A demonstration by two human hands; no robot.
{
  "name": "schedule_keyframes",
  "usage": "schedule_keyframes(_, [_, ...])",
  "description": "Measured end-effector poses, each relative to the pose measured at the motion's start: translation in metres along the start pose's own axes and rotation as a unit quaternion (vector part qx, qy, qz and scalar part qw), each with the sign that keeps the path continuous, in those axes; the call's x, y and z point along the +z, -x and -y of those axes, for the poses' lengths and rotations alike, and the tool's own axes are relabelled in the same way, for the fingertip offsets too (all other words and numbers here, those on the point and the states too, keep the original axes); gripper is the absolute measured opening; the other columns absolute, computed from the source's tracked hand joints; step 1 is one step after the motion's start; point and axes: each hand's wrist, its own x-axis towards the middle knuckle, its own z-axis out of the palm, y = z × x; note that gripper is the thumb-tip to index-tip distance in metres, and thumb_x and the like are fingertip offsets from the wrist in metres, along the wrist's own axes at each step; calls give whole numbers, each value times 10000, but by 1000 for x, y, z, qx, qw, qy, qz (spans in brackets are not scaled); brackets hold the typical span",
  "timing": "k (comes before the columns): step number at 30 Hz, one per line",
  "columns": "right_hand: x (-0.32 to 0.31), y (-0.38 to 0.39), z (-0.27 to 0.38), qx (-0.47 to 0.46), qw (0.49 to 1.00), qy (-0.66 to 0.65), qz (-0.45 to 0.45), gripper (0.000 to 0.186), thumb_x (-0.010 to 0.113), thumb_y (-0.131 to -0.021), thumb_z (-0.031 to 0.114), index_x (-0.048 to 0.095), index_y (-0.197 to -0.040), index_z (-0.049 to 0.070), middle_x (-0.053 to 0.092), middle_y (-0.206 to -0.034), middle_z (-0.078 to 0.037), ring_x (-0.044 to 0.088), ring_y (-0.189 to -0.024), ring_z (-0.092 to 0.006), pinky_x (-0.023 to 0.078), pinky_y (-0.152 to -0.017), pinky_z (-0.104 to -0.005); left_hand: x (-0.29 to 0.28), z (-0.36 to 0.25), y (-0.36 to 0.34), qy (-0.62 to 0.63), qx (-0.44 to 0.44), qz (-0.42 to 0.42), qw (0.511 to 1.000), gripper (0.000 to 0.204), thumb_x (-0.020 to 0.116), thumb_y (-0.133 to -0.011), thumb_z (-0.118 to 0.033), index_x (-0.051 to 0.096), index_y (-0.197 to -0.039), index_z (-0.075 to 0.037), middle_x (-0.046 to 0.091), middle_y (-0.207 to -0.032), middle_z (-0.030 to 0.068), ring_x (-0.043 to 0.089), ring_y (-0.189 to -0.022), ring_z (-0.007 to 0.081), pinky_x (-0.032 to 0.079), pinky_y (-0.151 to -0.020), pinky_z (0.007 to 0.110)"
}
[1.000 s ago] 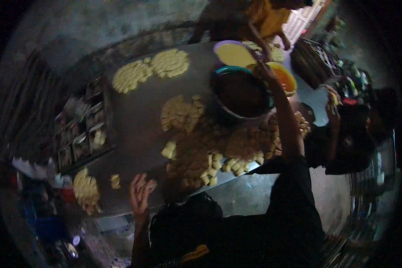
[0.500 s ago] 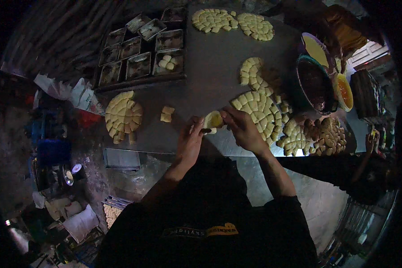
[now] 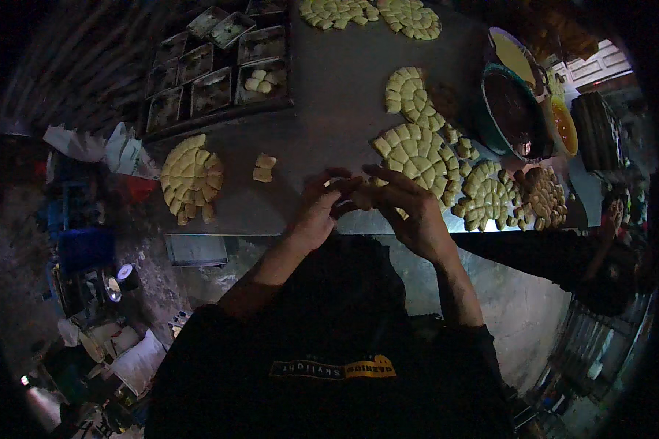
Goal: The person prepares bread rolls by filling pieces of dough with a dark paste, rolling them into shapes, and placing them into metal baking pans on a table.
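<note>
My left hand [image 3: 318, 211] and my right hand [image 3: 417, 212] meet above the near edge of the metal table, fingers bent and closed around a small dough piece [image 3: 362, 196]. The fingers and shadow hide most of it. To the left of my hands lies a small stack of dough pieces [image 3: 263, 167]; farther left is a round of cut dough pieces [image 3: 192, 177]. Just beyond my right hand spreads a larger round of pale dough pieces [image 3: 419, 157], with another cluster [image 3: 485, 199] and a browner cluster [image 3: 542, 197] beside it.
A dark tray of metal tins [image 3: 214, 94] stands at the back left, one tin holding dough pieces [image 3: 260, 82]. On the right are a green-rimmed basin [image 3: 485, 110] of dark filling and a yellow bowl [image 3: 568, 139]. A co-worker's arm [image 3: 604, 238] shows at far right.
The dough piece, earlier an opened-out disc with a yellowish middle, is now gathered and mostly covered by my fingers. My right hand has turned over it. The view has shifted slightly.
</note>
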Motion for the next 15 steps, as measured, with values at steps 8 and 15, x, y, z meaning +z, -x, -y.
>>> schedule_keyframes(8, [-33, 29, -19, 170, 980, -98, 20, 113, 687, -885, 3, 653, -992, 4, 700, -946, -94, 696, -814, -156, 545, -671, -277, 56, -3, 8, -332, 131, 64, 932, 188, 712, -902, -102, 676, -1063, -13, 703, -1004, 48, 673, -946, 130, 557, -806, 282])
schedule_keyframes(15, [-51, 35, -44, 32, 999, 12, -37, 247, 717, -853, 32, 711, -1097, 67, 666, -1060, -103, 652, -906, -198, 537, -748, -337, 64, 35, -7, -386, 225, -7, 895, 161, 719, -900, -86, 693, -1027, 9, 710, -978, 44, 677, -917, 124, 553, -766, 267])
